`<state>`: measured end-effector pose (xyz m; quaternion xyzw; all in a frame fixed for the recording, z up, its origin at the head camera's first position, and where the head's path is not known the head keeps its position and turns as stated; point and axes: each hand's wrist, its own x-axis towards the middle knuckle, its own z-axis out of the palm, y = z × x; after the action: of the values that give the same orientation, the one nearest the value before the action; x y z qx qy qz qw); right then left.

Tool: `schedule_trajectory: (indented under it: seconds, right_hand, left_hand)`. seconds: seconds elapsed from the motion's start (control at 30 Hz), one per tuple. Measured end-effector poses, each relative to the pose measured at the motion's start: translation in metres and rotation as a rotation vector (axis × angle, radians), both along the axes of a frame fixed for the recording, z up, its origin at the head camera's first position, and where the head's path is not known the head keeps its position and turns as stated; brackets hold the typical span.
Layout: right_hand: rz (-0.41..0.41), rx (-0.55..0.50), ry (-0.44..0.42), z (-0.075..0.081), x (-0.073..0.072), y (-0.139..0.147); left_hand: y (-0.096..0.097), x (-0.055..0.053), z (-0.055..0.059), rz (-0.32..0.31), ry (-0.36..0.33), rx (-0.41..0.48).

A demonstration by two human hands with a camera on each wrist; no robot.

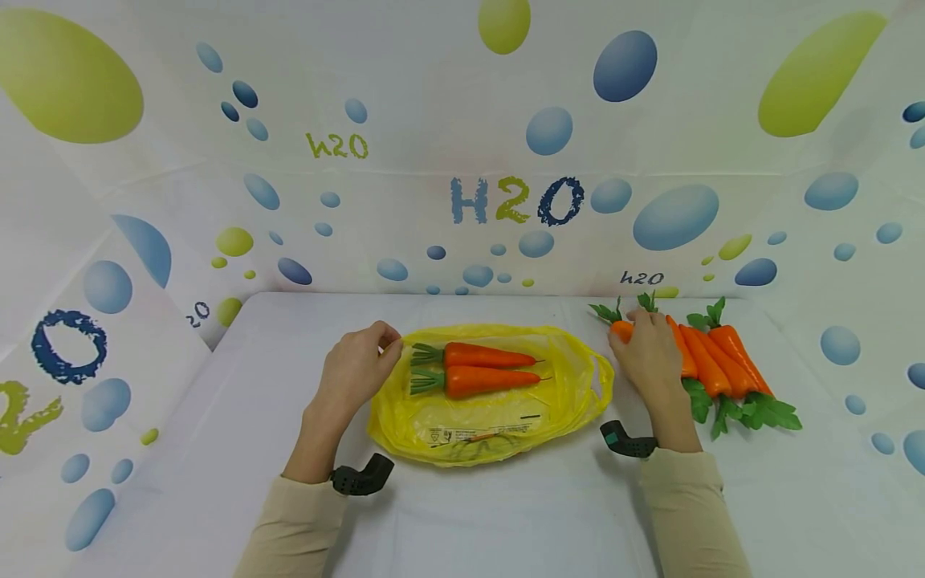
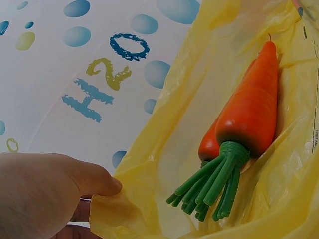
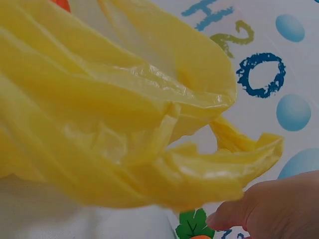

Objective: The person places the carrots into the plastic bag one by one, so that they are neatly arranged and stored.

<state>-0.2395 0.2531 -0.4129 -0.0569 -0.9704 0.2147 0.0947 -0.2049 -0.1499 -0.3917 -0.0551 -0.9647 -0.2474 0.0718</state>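
Note:
A yellow plastic bag (image 1: 491, 329) lies spread out with two orange carrots (image 1: 487, 381) on it, their cut green stalks (image 2: 214, 184) toward my left hand (image 1: 357, 361). That hand pinches the bag's left edge between thumb and fingers. My right hand (image 1: 654, 353) is over the left side of a pile of leafy orange carrots (image 1: 711, 369). One of these carrots (image 1: 621, 330) shows between its thumb and fingers. The fingertips are hidden, so whether they grip it is unclear. In the right wrist view, the thumb is beside green leaves (image 3: 192, 224).
The bag's handle loop (image 3: 269, 154) extends toward the right hand. A white cloth (image 1: 506, 522) covers the table. Behind it rises a backdrop (image 1: 433, 96) with blue and green spots and H2O lettering. Each wrist carries a small black camera (image 1: 361, 475).

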Motion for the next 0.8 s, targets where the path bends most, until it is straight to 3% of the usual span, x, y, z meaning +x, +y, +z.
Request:
schedule_trajectory:
  seconds: [0.8]
  right_hand:
    - [-0.035,0.061,-0.173,-0.0063,-0.0031,0.0031]
  left_hand:
    - [-0.0002,-0.0002,-0.0007,-0.002,0.002,0.0]
